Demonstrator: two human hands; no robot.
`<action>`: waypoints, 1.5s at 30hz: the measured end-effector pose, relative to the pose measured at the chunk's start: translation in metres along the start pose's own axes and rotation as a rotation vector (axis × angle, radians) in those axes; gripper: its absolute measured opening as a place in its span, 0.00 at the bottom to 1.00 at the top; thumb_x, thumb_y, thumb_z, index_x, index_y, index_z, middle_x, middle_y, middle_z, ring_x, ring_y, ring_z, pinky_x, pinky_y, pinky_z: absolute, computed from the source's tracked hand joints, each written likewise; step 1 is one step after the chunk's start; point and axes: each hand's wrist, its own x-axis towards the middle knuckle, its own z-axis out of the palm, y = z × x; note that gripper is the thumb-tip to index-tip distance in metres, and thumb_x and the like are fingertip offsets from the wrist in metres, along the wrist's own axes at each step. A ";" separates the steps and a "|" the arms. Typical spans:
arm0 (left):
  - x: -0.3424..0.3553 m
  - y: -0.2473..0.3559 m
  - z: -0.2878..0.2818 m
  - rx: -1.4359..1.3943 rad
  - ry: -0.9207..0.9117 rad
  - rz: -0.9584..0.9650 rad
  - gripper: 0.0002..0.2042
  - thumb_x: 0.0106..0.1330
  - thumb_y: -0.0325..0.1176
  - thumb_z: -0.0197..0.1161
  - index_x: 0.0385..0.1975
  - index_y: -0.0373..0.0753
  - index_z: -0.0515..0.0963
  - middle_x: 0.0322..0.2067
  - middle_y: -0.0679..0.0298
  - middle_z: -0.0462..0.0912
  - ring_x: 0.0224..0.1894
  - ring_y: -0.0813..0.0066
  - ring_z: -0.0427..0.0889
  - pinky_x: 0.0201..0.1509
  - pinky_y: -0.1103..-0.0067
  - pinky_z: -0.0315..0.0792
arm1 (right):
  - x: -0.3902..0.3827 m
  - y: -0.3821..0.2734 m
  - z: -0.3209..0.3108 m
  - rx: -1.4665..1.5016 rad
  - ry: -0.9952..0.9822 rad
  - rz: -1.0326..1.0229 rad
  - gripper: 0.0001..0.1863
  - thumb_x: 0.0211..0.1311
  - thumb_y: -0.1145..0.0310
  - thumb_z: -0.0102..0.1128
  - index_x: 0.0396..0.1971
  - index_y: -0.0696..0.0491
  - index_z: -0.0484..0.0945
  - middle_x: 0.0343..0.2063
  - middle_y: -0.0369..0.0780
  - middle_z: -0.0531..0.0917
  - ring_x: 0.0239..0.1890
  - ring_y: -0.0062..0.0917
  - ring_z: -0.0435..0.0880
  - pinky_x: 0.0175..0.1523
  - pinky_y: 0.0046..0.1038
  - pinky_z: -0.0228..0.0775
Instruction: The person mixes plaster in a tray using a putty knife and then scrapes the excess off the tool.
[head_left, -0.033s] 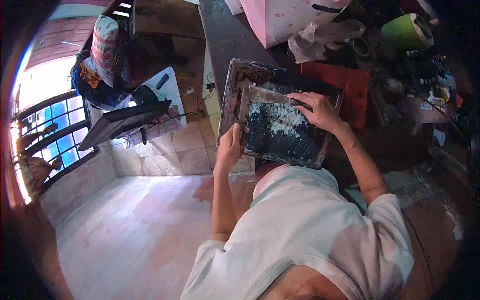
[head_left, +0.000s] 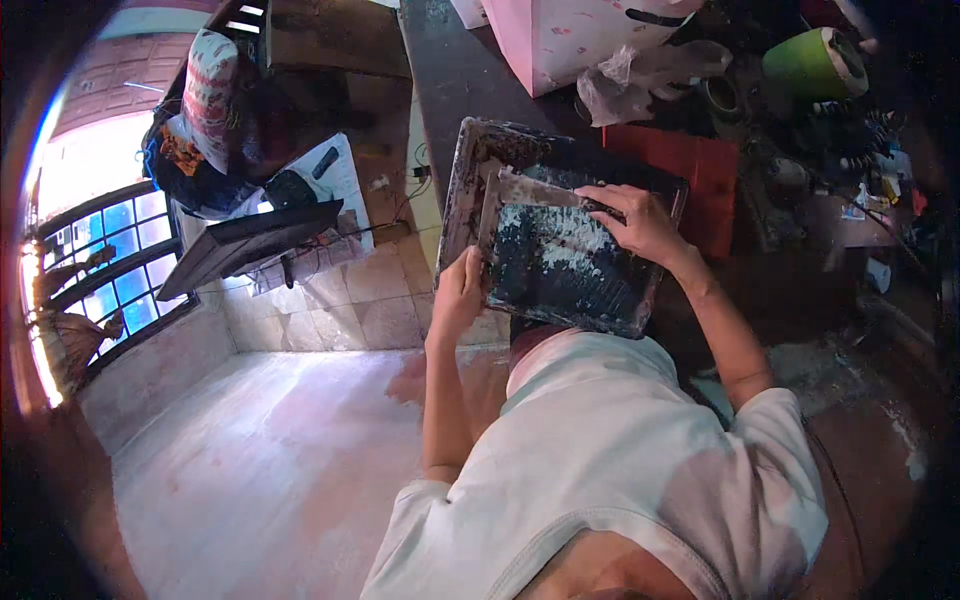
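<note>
The person leans over the dark table (head_left: 440, 70), white-shirted shoulders filling the lower part of the head view. Both hands are on a dark rectangular tray (head_left: 565, 265), its face smeared and speckled with pale residue. The tray sits tilted at the table's near edge, resting on a second, larger grimy tray (head_left: 470, 160) that shows behind it at the upper left.

The left hand (head_left: 460, 290) is closed on the dark tray's lower left edge, fingers wrapped round the rim, pinning it. The right hand (head_left: 640, 222) is clamped on the handle of a flat scraper (head_left: 540, 190); the blade lies across the top of the tray, pale and caked, touching the surface. Fingers curl over the handle, knuckles up.

Just beyond the trays lies a red sheet (head_left: 690, 160) on the table. Further back stands a pink box (head_left: 570, 35) with crumpled clear plastic (head_left: 640, 75) beside it. At the upper right there's a green roll (head_left: 815, 60) on its side, with a jumble of small tools and clutter below it, too dark to sort out.

On the left, a barred window (head_left: 90, 270) glows bright over the pale tiled floor (head_left: 250, 450). A dark board (head_left: 250, 245) leans near the wall, with a patterned cushion (head_left: 210, 95) above it.
</note>
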 end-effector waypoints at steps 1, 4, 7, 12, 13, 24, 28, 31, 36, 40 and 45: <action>0.001 0.001 -0.003 0.105 -0.012 0.046 0.22 0.71 0.47 0.38 0.31 0.35 0.72 0.12 0.66 0.65 0.12 0.79 0.65 0.16 0.78 0.59 | 0.000 0.002 0.001 0.000 0.000 0.000 0.20 0.51 0.73 0.60 0.48 0.49 0.74 0.30 0.45 0.79 0.35 0.40 0.78 0.41 0.36 0.70; 0.004 0.001 -0.006 0.184 -0.028 0.045 0.22 0.71 0.47 0.38 0.32 0.34 0.72 0.12 0.63 0.65 0.13 0.77 0.66 0.19 0.76 0.61 | 0.000 0.006 0.003 -0.004 0.033 -0.050 0.20 0.51 0.73 0.60 0.48 0.48 0.74 0.30 0.45 0.79 0.34 0.39 0.78 0.41 0.36 0.70; 0.000 0.015 -0.009 0.159 -0.107 -0.090 0.22 0.71 0.46 0.38 0.33 0.33 0.73 0.12 0.63 0.66 0.15 0.74 0.67 0.22 0.74 0.62 | 0.001 0.006 0.002 -0.043 0.016 -0.047 0.20 0.51 0.73 0.59 0.48 0.48 0.74 0.29 0.44 0.79 0.33 0.39 0.77 0.41 0.35 0.69; 0.008 0.002 -0.015 0.254 -0.089 0.026 0.22 0.71 0.47 0.39 0.35 0.34 0.74 0.12 0.65 0.65 0.13 0.77 0.66 0.19 0.76 0.61 | 0.005 0.001 0.003 0.011 0.061 -0.018 0.20 0.52 0.73 0.58 0.48 0.49 0.74 0.29 0.44 0.78 0.34 0.38 0.77 0.40 0.34 0.70; 0.009 0.002 -0.015 0.283 -0.082 0.059 0.22 0.71 0.48 0.39 0.36 0.35 0.74 0.12 0.67 0.65 0.12 0.80 0.65 0.17 0.78 0.60 | 0.006 0.001 0.002 0.011 0.062 -0.016 0.20 0.52 0.73 0.58 0.48 0.49 0.74 0.29 0.44 0.78 0.34 0.38 0.77 0.40 0.34 0.70; 0.011 -0.003 -0.002 0.053 -0.032 -0.044 0.22 0.71 0.48 0.38 0.32 0.36 0.73 0.11 0.69 0.64 0.11 0.83 0.64 0.14 0.81 0.58 | 0.002 -0.014 0.022 -0.025 0.125 0.023 0.22 0.51 0.78 0.54 0.50 0.52 0.72 0.36 0.47 0.76 0.38 0.42 0.77 0.45 0.34 0.70; 0.010 0.007 0.010 0.085 -0.044 -0.041 0.23 0.71 0.48 0.36 0.32 0.35 0.73 0.10 0.66 0.65 0.11 0.79 0.65 0.15 0.78 0.59 | 0.001 -0.022 0.037 0.092 0.131 0.116 0.22 0.49 0.78 0.55 0.49 0.52 0.74 0.34 0.47 0.76 0.35 0.39 0.77 0.42 0.32 0.71; 0.017 -0.001 0.018 0.023 -0.021 -0.002 0.23 0.71 0.48 0.36 0.32 0.34 0.73 0.10 0.66 0.65 0.10 0.79 0.65 0.16 0.77 0.59 | -0.004 -0.027 0.046 0.097 0.108 0.115 0.23 0.49 0.79 0.55 0.49 0.52 0.74 0.32 0.47 0.76 0.33 0.38 0.77 0.39 0.32 0.70; 0.020 -0.012 0.029 0.113 0.041 0.156 0.23 0.71 0.47 0.36 0.31 0.34 0.73 0.10 0.65 0.65 0.10 0.77 0.65 0.17 0.76 0.59 | -0.014 -0.030 0.043 0.104 0.097 0.137 0.24 0.49 0.80 0.55 0.50 0.53 0.73 0.30 0.47 0.75 0.30 0.38 0.76 0.37 0.32 0.69; 0.020 -0.014 0.035 0.033 0.024 0.095 0.24 0.71 0.47 0.36 0.31 0.32 0.73 0.12 0.61 0.67 0.13 0.71 0.67 0.21 0.74 0.63 | -0.015 -0.039 0.036 0.103 0.075 0.141 0.23 0.50 0.79 0.54 0.50 0.53 0.74 0.29 0.47 0.75 0.29 0.39 0.76 0.36 0.33 0.69; 0.028 -0.033 0.027 0.075 0.105 0.158 0.23 0.71 0.47 0.37 0.32 0.32 0.73 0.13 0.63 0.68 0.15 0.74 0.68 0.22 0.76 0.62 | -0.027 -0.049 0.047 0.124 0.019 0.087 0.23 0.50 0.80 0.54 0.50 0.54 0.73 0.30 0.47 0.75 0.30 0.39 0.75 0.37 0.32 0.68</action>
